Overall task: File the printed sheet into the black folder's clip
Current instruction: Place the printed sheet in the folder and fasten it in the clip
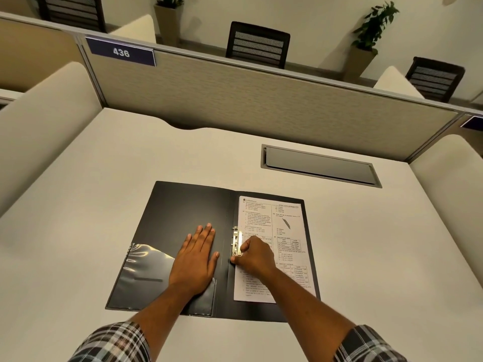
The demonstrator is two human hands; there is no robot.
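Note:
The black folder (183,205) lies open and flat on the white desk. A printed sheet (271,218) covers its right half, with its left edge at the metal clip (237,240) beside the spine. My left hand (197,253) rests flat with fingers spread on the folder's left inner cover, just above a clear plastic pocket (146,273). My right hand (254,253) is curled over the sheet's left edge, thumb and fingers pinching the lower end of the clip. Whether the sheet's edge is under the clip is hidden by the hand.
A grey hinged cable hatch (320,165) is set in the desk (78,205) behind the folder to the right. A fabric partition (235,100) with a sign reading 436 bounds the far edge. Cream side panels stand left and right. Chairs and potted plants are beyond.

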